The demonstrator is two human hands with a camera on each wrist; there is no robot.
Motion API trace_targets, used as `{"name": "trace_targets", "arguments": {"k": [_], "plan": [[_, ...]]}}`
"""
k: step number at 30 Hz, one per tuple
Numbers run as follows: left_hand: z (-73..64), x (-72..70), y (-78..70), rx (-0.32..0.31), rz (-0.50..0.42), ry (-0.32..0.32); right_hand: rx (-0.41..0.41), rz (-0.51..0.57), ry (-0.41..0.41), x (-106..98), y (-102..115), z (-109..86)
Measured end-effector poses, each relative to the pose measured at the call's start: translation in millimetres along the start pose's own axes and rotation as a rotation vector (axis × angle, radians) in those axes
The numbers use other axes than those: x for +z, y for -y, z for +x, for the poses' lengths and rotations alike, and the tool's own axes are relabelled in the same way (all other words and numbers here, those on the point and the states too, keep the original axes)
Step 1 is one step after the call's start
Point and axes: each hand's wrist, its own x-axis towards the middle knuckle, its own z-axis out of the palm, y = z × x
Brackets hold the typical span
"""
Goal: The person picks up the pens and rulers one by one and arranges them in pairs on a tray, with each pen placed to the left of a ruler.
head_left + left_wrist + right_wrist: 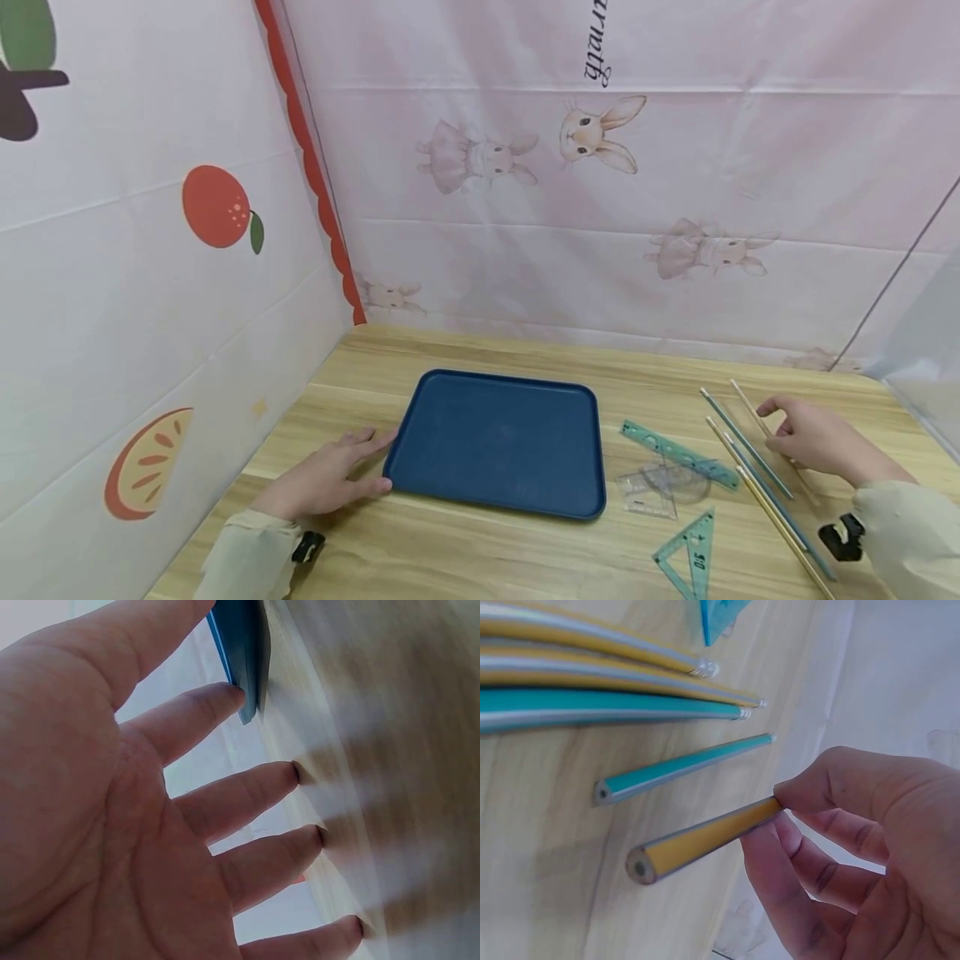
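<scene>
Yellow, grey-striped wooden pencil: pinched between thumb and index finger of my right hand, the nearer one, long axis slanting from far left to near right, well to the right of the dark blue rectangular tray. My left hand, fingers spread wide, touches the tray's left edge. Pencil's near end blunt, dark core showing; cannot tell whether it clears the pale wood-grain tabletop.
</scene>
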Motion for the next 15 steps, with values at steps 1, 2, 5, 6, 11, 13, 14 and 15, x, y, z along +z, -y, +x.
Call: {"name": "trace_targets", "arguments": {"k": [1, 2, 5, 6, 11, 13, 14, 15], "plan": [[0.4, 0.3, 0.1, -0.002, -0.001, 0.002, -0.002, 0.001, -0.001, 0, 1, 0.1], [0.7, 0.7, 0.1, -0.003, -0.001, 0.003, -0.002, 0.002, -0.001, 0, 2, 0.4], [1.4, 1.3, 0.6, -0.002, -0.002, 0.004, -0.007, 0.012, 0.000, 0, 6, 2.4], [1.4, 1.4, 0.8, -0.002, -0.002, 0.003, -0.007, 0.020, 0.002, 0, 8, 3.2], [0.7, 2.5, 1.8, -0.007, 0.006, 0.001, -0.004, 0.059, 0.012, -2, 15, 6.6], [0.7, 3.1, 2.0, -0.019, 0.003, 0.001, -0.004, 0.065, 0.012, -2, 17, 7.3], [0.7, 3.2, 1.9, -0.025, 0.001, 0.002, -0.006, 0.067, 0.011, -2, 18, 7.6], [0.9, 3.3, 1.8, -0.025, 0.003, 0.002, -0.009, 0.067, 0.010, -2, 19, 7.8]]}}
